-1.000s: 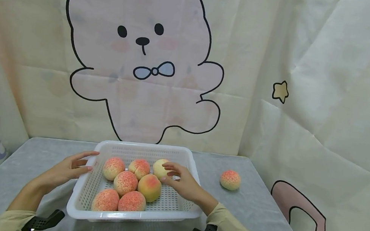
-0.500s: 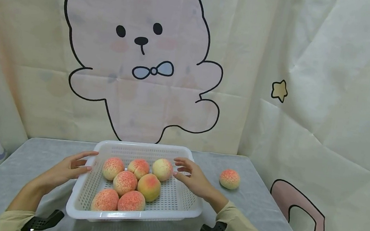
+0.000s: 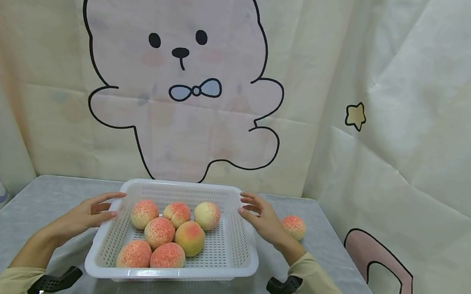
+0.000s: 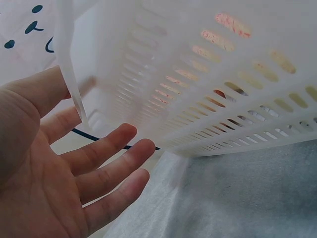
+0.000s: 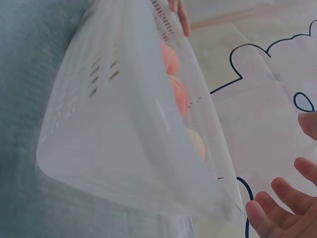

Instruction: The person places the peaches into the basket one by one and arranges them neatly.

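A white slotted basket [image 3: 183, 185] sits mid-table with several pink-orange peaches [image 3: 189, 238] inside. My left hand [image 3: 99, 209] is at the basket's left side with straight fingers. Its thumb touches the rim and the fingers lie beside the wall. The left wrist view shows that open left hand [image 4: 74, 183] against the basket wall [image 4: 208, 84]. My right hand [image 3: 256, 211] hovers open and holds nothing, just outside the right rim. It is between the basket and a lone peach [image 3: 295, 226] on the table. The right wrist view shows the right hand [image 5: 282, 208] apart from the basket [image 5: 99, 139].
The table carries a grey cloth [image 3: 38, 197] that reaches the front edge. A cream backdrop with a cartoon rabbit [image 3: 184, 63] hangs right behind the basket. More curtain [image 3: 412, 162] closes the right side. Black wrist mounts [image 3: 55, 281] sit near the front edge.
My right hand let go of the pale peach at the basket's back and moved right, out over the rim. That peach stays in the basket. The left hand has not moved.
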### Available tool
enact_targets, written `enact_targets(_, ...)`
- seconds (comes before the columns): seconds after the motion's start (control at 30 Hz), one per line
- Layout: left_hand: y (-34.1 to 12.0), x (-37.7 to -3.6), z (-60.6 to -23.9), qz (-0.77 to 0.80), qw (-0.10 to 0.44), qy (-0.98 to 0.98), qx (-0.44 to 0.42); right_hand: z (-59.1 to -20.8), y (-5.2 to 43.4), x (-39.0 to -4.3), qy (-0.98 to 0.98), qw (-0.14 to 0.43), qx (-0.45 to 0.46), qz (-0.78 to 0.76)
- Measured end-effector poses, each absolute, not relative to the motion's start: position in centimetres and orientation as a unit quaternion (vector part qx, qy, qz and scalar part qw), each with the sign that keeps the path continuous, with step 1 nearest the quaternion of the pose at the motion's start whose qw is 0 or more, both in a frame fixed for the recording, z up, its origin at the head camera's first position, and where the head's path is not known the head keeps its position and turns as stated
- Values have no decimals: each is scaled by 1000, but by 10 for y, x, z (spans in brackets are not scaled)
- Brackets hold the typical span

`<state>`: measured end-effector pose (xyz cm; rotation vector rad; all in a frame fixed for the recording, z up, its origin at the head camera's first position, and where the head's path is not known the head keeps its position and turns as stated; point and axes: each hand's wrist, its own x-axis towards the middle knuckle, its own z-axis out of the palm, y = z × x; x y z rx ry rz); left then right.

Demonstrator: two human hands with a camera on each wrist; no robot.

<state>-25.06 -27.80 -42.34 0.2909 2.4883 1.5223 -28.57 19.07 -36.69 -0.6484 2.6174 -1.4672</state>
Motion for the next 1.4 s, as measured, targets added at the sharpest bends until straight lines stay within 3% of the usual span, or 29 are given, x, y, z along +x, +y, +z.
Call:
enact_targets(0.9,-278,-251,-424,516,108,844,103,-388,279,-315,881,-43,-97,-461)
enact_targets(1.4,-278,-251,-421,521,105,840,106,-407,317,-328,899,-48,-26,-434)
